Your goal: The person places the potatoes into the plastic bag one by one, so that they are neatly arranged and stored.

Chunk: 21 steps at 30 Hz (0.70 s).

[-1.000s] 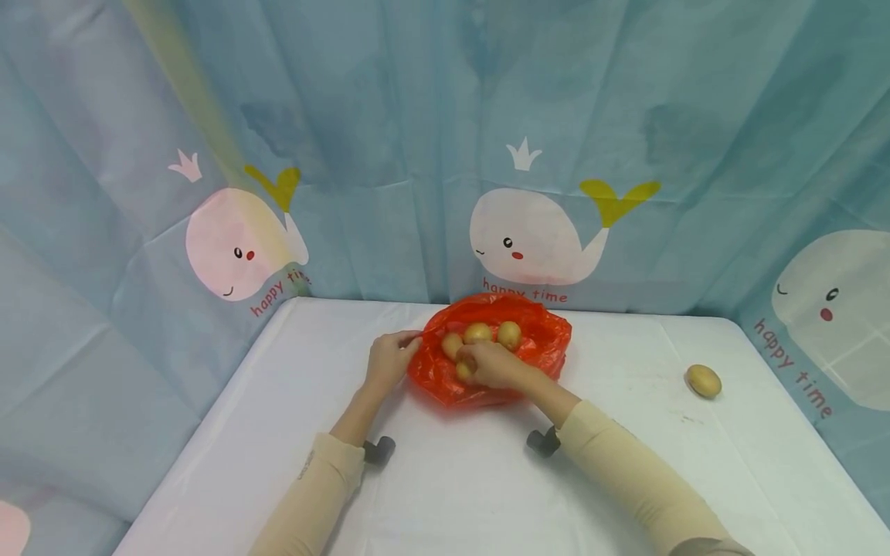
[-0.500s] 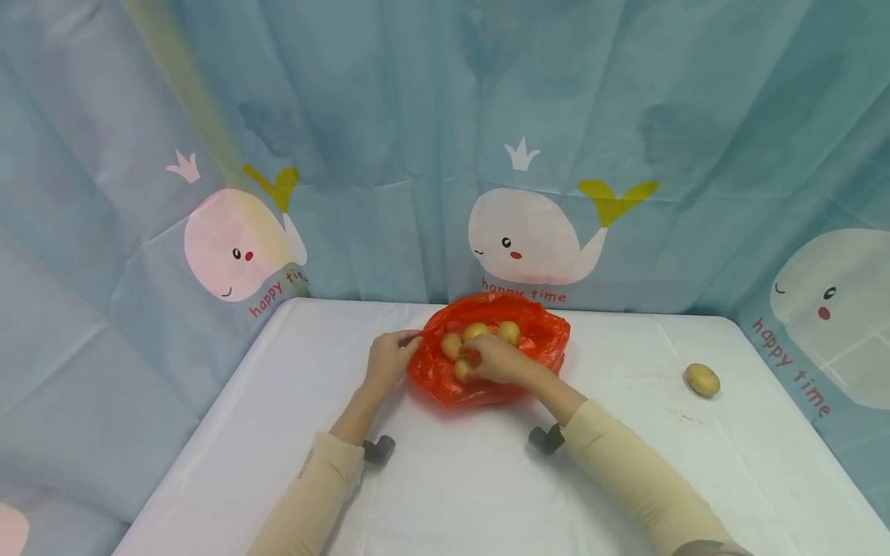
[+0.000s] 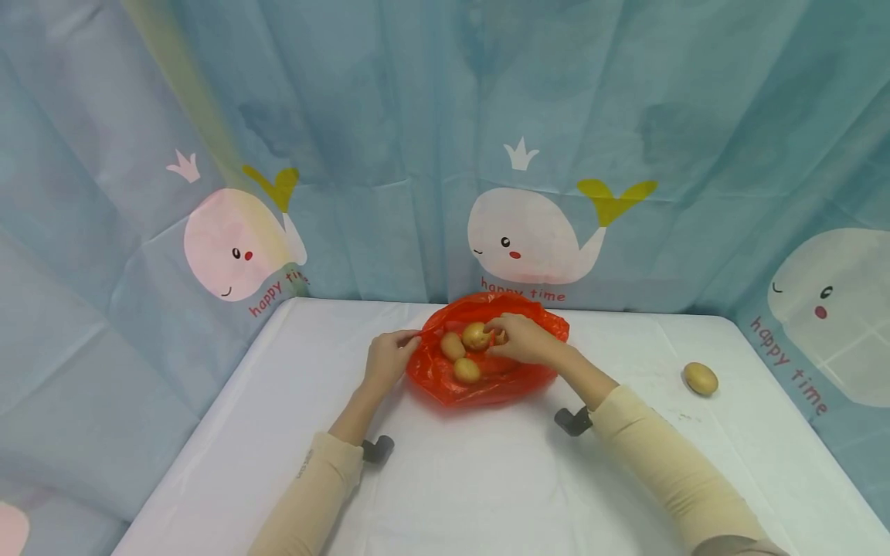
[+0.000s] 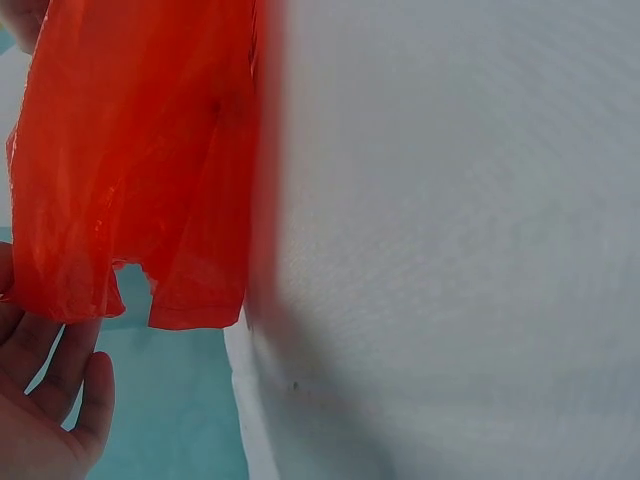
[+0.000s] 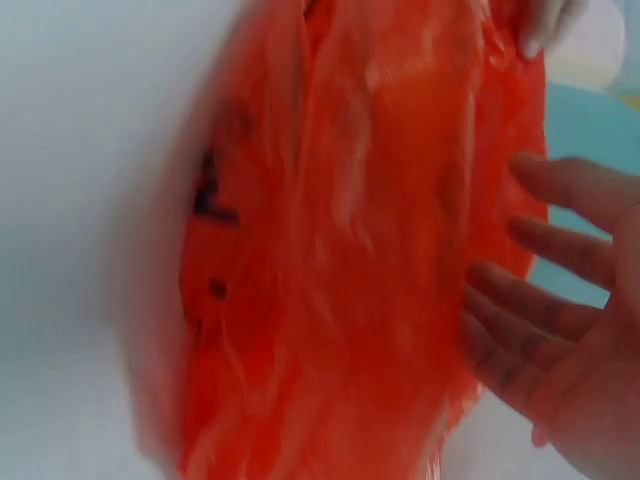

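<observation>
A red plastic bag [image 3: 445, 386] lies mouth open at the table's far middle. Inside it I see one potato [image 3: 453, 347] at the left, another potato [image 3: 476, 337] behind it and a third potato [image 3: 467, 371] at the front. My left hand [image 3: 388, 361] pinches the bag's left rim between thumb and fingers; the left wrist view shows its fingers [image 4: 70, 370] at the bag's edge. Over the bag's right half is my right hand [image 3: 521, 338], fingers loosely spread, covering most of a further potato. In the right wrist view its fingers [image 5: 560, 250] look extended, gripping nothing.
A single potato [image 3: 701, 378] lies on the white tabletop [image 3: 473, 479] well to the right of the bag. A blue curtain [image 3: 389, 232] with whale prints hangs along the back and sides. Dark wrist cameras [image 3: 573, 422] jut inward from both wrists.
My right hand has released the front potato in the bag and moved right and back, towards the potato at the bag's right. My left hand stays at the left rim.
</observation>
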Motion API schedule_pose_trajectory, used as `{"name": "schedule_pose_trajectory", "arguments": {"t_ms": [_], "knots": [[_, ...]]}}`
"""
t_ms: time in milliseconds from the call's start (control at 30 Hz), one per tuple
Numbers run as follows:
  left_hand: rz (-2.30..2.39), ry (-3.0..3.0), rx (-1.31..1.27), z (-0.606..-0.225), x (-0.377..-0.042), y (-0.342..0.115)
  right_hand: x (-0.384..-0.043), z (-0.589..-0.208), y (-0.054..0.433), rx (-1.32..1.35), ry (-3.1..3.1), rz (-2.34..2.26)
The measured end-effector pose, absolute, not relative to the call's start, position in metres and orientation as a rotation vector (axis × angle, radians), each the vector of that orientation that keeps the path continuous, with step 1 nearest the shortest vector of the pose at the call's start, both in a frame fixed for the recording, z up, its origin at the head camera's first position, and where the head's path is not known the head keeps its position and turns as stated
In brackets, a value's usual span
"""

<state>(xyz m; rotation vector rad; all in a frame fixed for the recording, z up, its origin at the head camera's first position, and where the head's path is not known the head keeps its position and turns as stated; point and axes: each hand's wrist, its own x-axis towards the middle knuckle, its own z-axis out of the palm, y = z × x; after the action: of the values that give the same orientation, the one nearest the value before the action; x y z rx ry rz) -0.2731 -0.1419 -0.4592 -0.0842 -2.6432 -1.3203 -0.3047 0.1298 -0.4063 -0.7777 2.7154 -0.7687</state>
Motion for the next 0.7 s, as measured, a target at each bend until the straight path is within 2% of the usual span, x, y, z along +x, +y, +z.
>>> {"name": "schedule_pose_trajectory", "arguments": {"t_ms": [700], "knots": [[-1.302,-2.645,-0.082,-0.461,-0.273,-0.145,-0.303,-0.377,0.207,-0.744,2.822,-0.924]]}}
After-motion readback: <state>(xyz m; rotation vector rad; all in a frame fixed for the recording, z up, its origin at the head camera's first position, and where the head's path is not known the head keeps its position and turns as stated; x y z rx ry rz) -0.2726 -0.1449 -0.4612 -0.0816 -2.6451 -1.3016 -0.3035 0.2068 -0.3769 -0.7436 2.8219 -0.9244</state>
